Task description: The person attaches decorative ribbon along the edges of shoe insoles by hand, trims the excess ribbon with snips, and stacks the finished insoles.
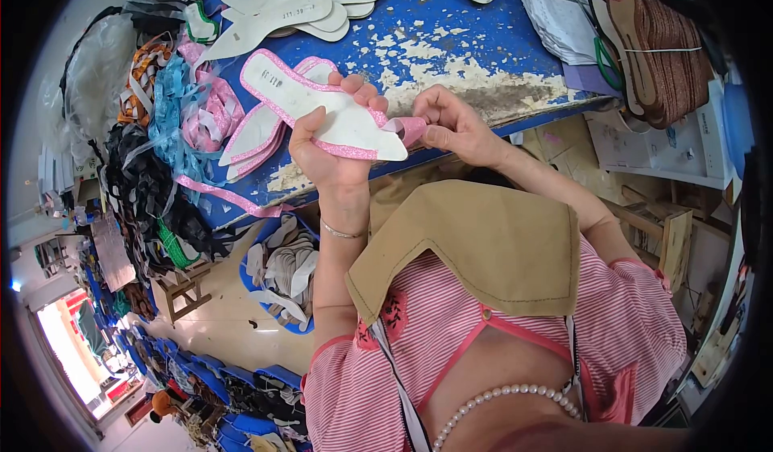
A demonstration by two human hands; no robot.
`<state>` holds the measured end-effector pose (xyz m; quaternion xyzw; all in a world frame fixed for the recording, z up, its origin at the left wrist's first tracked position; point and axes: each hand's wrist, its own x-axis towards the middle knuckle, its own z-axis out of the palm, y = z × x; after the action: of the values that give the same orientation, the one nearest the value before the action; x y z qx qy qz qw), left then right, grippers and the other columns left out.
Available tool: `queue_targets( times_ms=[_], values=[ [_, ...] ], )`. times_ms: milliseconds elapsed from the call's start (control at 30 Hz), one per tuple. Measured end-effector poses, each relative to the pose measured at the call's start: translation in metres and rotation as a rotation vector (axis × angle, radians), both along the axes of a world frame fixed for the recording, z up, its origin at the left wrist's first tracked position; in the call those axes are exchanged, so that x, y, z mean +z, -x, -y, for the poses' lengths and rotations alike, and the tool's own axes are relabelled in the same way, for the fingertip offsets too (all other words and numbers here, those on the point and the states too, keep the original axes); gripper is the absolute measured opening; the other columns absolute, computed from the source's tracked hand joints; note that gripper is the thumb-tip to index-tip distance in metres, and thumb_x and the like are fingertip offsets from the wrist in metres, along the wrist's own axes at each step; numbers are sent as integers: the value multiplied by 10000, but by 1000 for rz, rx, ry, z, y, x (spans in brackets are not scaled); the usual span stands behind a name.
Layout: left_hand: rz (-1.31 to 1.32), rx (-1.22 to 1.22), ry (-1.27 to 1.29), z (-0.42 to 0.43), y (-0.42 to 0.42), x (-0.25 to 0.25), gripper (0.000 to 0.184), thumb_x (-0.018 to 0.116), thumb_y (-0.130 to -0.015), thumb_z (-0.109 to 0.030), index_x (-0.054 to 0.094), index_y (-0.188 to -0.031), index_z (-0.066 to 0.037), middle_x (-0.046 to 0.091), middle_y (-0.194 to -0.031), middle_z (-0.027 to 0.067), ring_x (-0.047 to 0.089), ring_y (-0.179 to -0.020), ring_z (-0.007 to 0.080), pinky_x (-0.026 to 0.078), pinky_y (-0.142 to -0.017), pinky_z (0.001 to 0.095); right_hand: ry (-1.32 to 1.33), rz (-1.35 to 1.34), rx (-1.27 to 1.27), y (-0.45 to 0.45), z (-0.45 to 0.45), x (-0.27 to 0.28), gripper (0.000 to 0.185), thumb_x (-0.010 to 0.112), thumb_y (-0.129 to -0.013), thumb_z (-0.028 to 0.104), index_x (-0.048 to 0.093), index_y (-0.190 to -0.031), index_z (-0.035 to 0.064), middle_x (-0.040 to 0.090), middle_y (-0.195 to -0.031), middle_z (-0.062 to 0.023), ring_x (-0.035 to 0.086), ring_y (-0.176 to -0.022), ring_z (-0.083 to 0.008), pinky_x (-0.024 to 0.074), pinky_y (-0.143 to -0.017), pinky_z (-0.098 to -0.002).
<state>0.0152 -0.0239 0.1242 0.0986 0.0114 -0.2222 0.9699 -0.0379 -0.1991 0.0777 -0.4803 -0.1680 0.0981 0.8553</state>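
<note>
My left hand (pixel 334 134) is closed around a white insole (pixel 302 101), fingers at its far edge and thumb across the near side. Pink glitter strip runs along most of the insole's rim, while its pointed tip at the right is bare white. The loose end of the pink strip (pixel 412 130) stands away from that tip. My right hand (pixel 455 126) pinches this end between thumb and fingers. Under the held insole, more pink-edged insoles (pixel 256 134) lie stacked on the blue table (pixel 515 41).
Plain white insoles (pixel 282 9) lie at the back of the table. Pink, blue and black strips (pixel 173 118) hang at the left. Bundled brown soles (pixel 656 49) and green-handled scissors (pixel 605 61) are at the right. A blue basket (pixel 245 267) of pale pieces stands below.
</note>
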Motion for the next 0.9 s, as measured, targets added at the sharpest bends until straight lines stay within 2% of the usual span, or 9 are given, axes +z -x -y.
queue_targets(
  times_ms=[100, 233, 400, 567, 767, 900],
  values=[
    [0, -9, -8, -1, 1, -2, 434, 495, -692, -132, 478, -1111, -17, 493, -981, 128, 485, -845, 230, 424, -740, 381, -20, -12, -14, 0, 1, -3, 225, 554, -895, 23, 447, -1089, 63, 510, -841, 3, 440, -692, -52, 359, -624, -173],
    [-28, -8, 51, 1, -1, -4, 431, 498, -688, -129, 480, -1106, -22, 490, -976, 125, 483, -839, 226, 428, -736, 381, 81, -20, 34, -3, 4, 2, 251, 593, -900, 112, 433, -1084, 51, 526, -878, -32, 479, -725, -83, 402, -652, -201],
    [-43, 10, 27, 0, 0, -5, 432, 500, -685, -124, 478, -1107, -29, 487, -973, 122, 481, -831, 222, 428, -730, 379, 31, -7, 25, 0, 2, 0, 243, 589, -906, 123, 436, -1080, 52, 527, -891, -36, 484, -737, -90, 408, -659, -212],
    [-41, -7, 33, 3, 2, -9, 433, 503, -683, -125, 474, -1106, -35, 492, -974, 124, 482, -829, 225, 427, -731, 380, -43, 14, 35, -1, -5, 4, 211, 544, -906, 31, 441, -1087, 62, 510, -845, -3, 448, -701, -59, 362, -624, -178],
    [-54, -8, -1, 2, 4, -7, 428, 505, -681, -130, 473, -1097, -37, 498, -971, 128, 481, -827, 230, 429, -732, 386, -85, 4, 31, 0, -7, 2, 202, 552, -910, 34, 443, -1078, 60, 511, -850, -4, 448, -704, -61, 361, -628, -175],
    [-74, -33, -17, 1, 4, -6, 421, 506, -679, -135, 477, -1088, -37, 504, -962, 131, 480, -824, 238, 431, -736, 394, -17, 72, 44, -1, -4, 8, 199, 569, -910, 41, 448, -1066, 62, 510, -847, -4, 447, -708, -62, 361, -632, -177]
  ],
)
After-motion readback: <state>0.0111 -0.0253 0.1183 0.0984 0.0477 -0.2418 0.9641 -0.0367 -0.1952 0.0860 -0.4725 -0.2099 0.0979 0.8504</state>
